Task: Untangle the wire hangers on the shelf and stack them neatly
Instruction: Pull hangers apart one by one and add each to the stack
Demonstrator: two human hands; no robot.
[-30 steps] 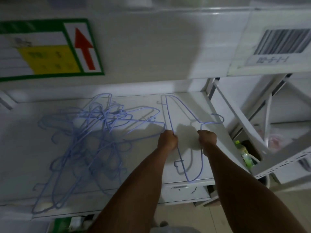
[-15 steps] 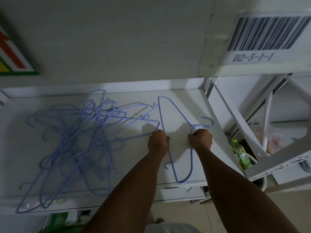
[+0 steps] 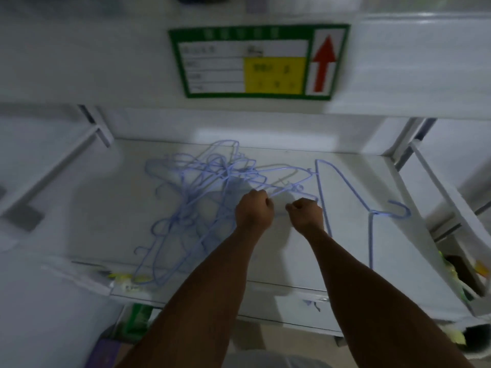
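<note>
Shelf (image 3: 406, 251): white, lit dimly.
Tangle (image 3: 202, 187): blue wire hangers, knotted together, laid left of centre on the shelf.
Hanger (image 3: 370, 240): single, blue, laid flat at the right of the shelf, just apart from the tangle, hook turned right.
Left hand (image 3: 254, 209): curled into a fist, a wire at the tangle's right edge gripped.
Right hand (image 3: 305, 212): likewise curled, the same outlying wire pinched, near the left hand.
Label (image 3: 249, 62): green-bordered, red arrow, fixed above.
</note>
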